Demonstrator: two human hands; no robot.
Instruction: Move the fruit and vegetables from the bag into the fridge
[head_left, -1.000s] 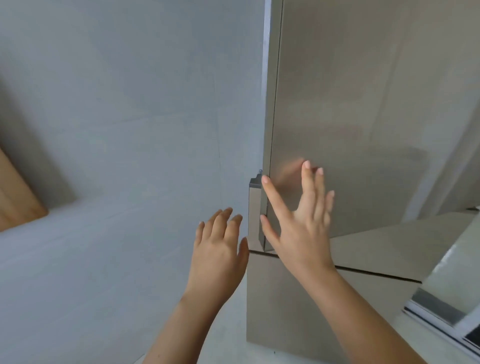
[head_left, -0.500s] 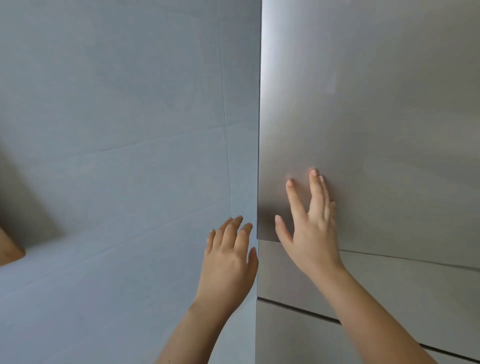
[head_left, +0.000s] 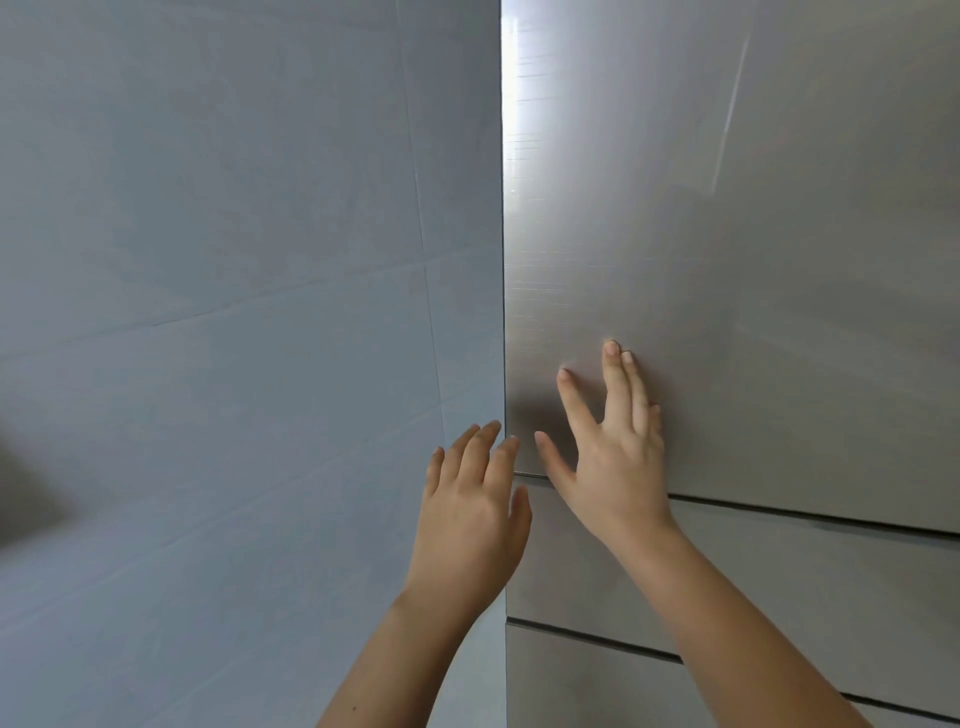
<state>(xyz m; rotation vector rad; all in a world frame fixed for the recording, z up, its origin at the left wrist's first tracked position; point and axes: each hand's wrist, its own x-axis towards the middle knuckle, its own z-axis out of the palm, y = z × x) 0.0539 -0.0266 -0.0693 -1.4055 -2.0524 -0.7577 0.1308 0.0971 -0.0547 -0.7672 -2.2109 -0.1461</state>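
**Both hands at the closed fridge door**

The right hand lay flat against the brushed-metal fridge door, a little right of the frame's centre, its grip wide and holding nothing: fingers spread and pointing up, thumb splayed out toward the door's left edge. The heel of that hand sat over the dark seam at the door's bottom edge. Just beside it, lower and to the left, the left hand was raised with its back to the viewer, grip also wide and empty, fingertips reaching the door's lower left corner; whether they touched the metal I could not tell. Below the seam, two drawer fronts of the fridge ran across the lower right of the frame, shut. The whole left half showed a pale grey tiled wall. The bag, fruit and vegetables lay outside the view.
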